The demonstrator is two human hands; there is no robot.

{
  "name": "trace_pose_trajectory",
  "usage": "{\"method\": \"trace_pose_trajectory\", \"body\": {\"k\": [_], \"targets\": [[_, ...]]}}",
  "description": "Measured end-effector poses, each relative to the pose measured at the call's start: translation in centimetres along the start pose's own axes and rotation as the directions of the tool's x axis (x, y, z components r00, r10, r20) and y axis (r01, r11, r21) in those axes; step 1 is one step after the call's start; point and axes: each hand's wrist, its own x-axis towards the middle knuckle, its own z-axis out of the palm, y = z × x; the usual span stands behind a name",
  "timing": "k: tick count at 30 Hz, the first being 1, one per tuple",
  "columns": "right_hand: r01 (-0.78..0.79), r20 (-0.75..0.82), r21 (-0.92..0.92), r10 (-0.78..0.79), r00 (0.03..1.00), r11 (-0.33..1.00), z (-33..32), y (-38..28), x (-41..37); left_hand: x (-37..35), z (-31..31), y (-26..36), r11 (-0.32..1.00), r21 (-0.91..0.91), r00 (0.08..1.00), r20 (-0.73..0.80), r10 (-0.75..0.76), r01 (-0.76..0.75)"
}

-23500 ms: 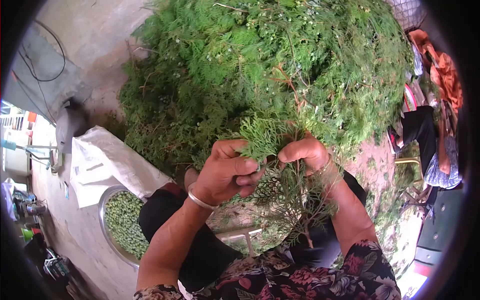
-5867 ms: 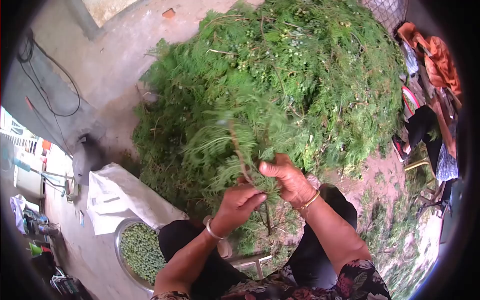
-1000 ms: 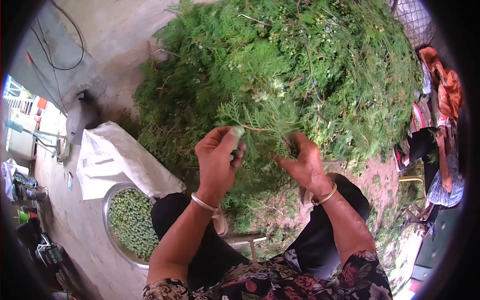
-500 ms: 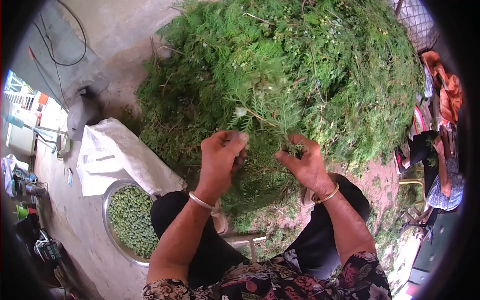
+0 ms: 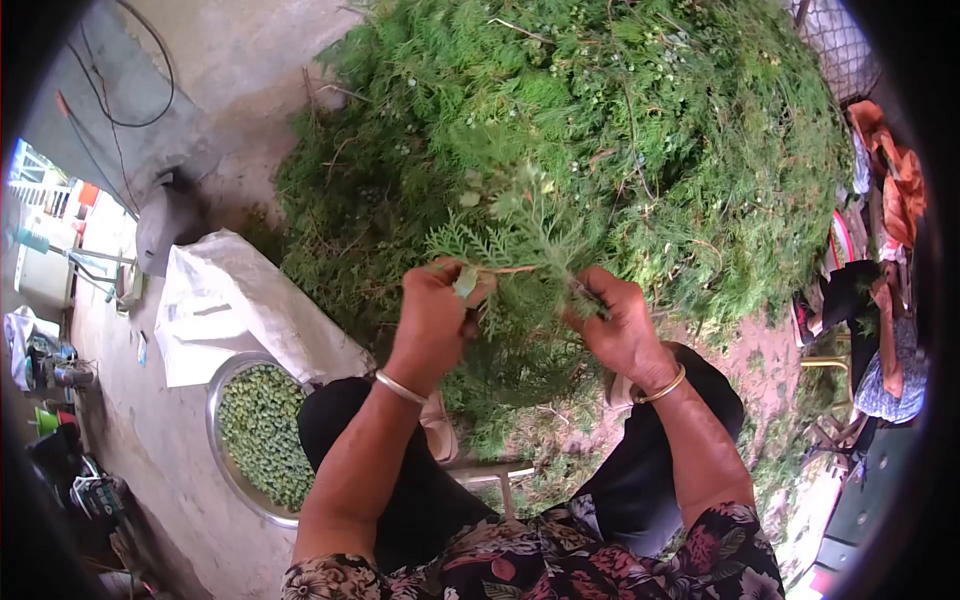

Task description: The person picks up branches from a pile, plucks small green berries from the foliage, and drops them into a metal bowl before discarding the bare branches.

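Note:
Between my two hands a leafy conifer sprig (image 5: 525, 235) stands up in front of my knees, its tip blurred. My right hand (image 5: 625, 325) pinches the sprig's stem end between thumb and fingers. At the sprig's left side, my left hand (image 5: 430, 320) has its thumb and fingers closed around a pale green seed cone (image 5: 466, 281). Beside my left knee stands a wide metal basin (image 5: 213, 420) of small green cones (image 5: 265, 430). A large heap of cut conifer branches (image 5: 640, 130) lies just beyond both hands.
A white woven sack (image 5: 235, 300) lies left of the heap, against the basin. At the right edge sits another person (image 5: 890, 350) with an arm showing. Orange cloth (image 5: 885, 170) hangs near wire mesh (image 5: 840, 45). Scattered green bits cover the ground at right.
My left hand has shifted slightly left, and the pale green cone now shows at its fingertips. The sprig has tilted left and lower; my right hand stays almost in place.

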Motion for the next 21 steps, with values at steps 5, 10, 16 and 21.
{"method": "trace_pose_trajectory", "body": {"k": [5,10,16,21], "targets": [[-0.14,0.008,-0.016,0.14,0.99,0.99,-0.8,-0.4,0.1,-0.1,-1.2,1.5,0.91,-0.35,0.97,-0.014,-0.243,0.223],[-0.129,-0.037,0.058,0.131,0.991,0.99,-1.9,-0.2,-0.4,2.9,-7.2,0.4,0.69,-0.706,0.986,0.141,-0.084,0.16],[-0.241,-0.073,0.27,0.269,0.96,0.932,-2.3,-0.3,-1.2,0.8,-3.9,1.5,0.618,-0.75,0.97,0.142,-0.199,0.237],[-0.3,0.006,0.191,0.305,0.952,0.934,-3.4,-0.8,-1.4,1.1,-3.0,-0.3,0.812,-0.529,0.969,0.102,-0.227,0.246]]}}
